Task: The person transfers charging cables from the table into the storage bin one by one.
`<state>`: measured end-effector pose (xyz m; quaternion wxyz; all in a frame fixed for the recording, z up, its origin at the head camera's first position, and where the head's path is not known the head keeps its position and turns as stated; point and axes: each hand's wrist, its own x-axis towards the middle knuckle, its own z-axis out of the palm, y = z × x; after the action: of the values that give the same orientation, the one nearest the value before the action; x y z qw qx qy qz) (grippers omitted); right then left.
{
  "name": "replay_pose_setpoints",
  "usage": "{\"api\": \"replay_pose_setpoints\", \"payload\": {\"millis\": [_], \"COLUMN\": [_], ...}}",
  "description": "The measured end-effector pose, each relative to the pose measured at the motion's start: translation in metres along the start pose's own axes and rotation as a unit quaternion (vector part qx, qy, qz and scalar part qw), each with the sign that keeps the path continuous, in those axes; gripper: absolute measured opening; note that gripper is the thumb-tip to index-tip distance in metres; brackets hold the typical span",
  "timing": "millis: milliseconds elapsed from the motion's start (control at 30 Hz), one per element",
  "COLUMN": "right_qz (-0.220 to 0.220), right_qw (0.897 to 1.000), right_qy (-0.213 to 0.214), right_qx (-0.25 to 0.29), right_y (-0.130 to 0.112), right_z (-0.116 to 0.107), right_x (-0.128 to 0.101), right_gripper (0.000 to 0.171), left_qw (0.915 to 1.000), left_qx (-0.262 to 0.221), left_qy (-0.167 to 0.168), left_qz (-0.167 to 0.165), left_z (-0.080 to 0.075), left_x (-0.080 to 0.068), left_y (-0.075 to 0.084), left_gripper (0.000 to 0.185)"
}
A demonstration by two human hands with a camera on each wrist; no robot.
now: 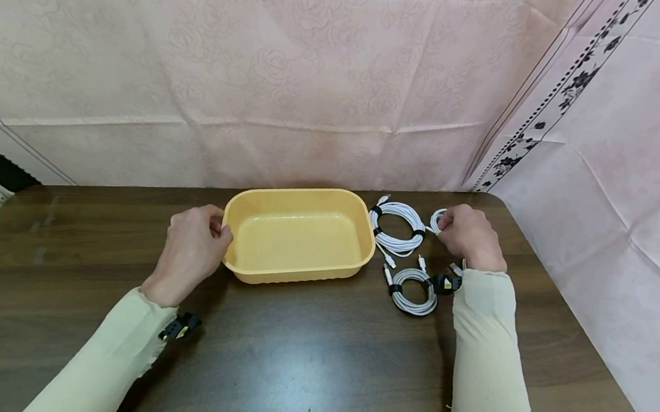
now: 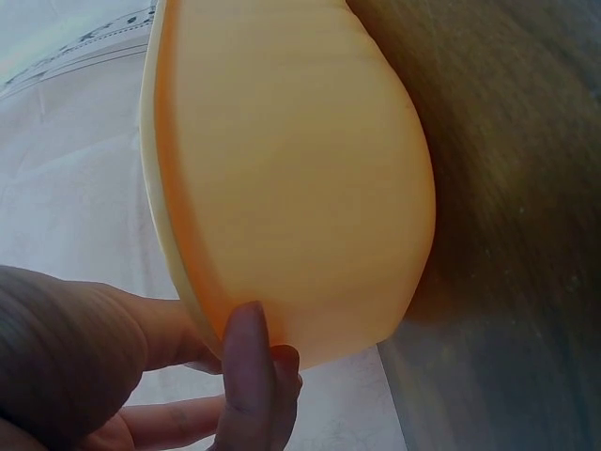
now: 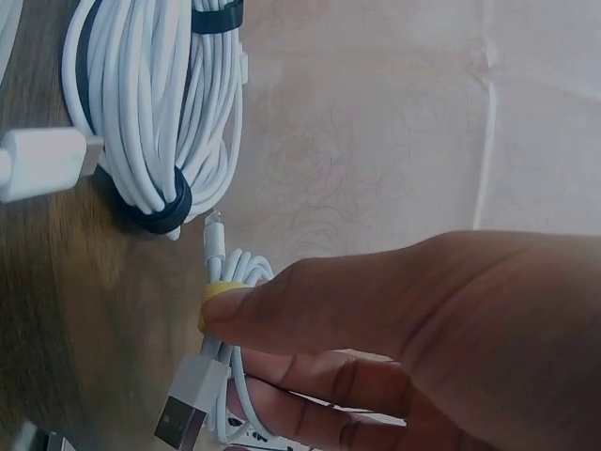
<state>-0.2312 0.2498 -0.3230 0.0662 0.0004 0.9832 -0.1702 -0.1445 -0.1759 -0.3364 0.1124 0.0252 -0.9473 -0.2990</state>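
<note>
A yellow plastic basin (image 1: 298,241) stands on the table, its inside bare. My left hand (image 1: 191,250) pinches its left rim, with a finger against the outer wall in the left wrist view. At the right, my right hand (image 1: 473,238) pinches a small coiled white USB cable (image 3: 258,272) by its yellow tie (image 3: 208,324). The cable's metal USB plug (image 3: 182,413) sticks out below the thumb, and part of the coil is hidden behind the fingers. Left of that hand lies a larger white cable coil (image 1: 393,245) with black ties, close beside the basin.
Nearer the front lies a grey-white cable coil (image 1: 412,309), just left of the right wrist's camera strap (image 1: 446,284). The brown wooden table (image 1: 295,358) ends at a floral cloth backdrop (image 1: 316,88) behind, with more patterned cloth (image 1: 626,210) hanging at the right.
</note>
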Motion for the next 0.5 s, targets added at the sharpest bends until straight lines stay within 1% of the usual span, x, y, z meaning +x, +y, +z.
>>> {"api": "replay_pose_setpoints", "payload": {"millis": [300, 500], "right_qz": [-0.005, -0.01], "right_qw": [1.0, 1.0], "right_qy": [0.003, 0.009], "right_qx": [-0.001, 0.002], "right_y": [-0.005, -0.011], "right_z": [0.0, -0.001], "right_x": [-0.001, -0.003], "right_gripper": [0.018, 0.019], "left_qw": [1.0, 1.0], "left_qx": [0.002, -0.003], "left_qy": [0.002, -0.004], "left_qz": [0.004, 0.002], "left_z": [0.0, 0.001], "left_x": [0.0, 0.0], "left_y": [0.0, 0.0], "left_gripper": [0.026, 0.028]}}
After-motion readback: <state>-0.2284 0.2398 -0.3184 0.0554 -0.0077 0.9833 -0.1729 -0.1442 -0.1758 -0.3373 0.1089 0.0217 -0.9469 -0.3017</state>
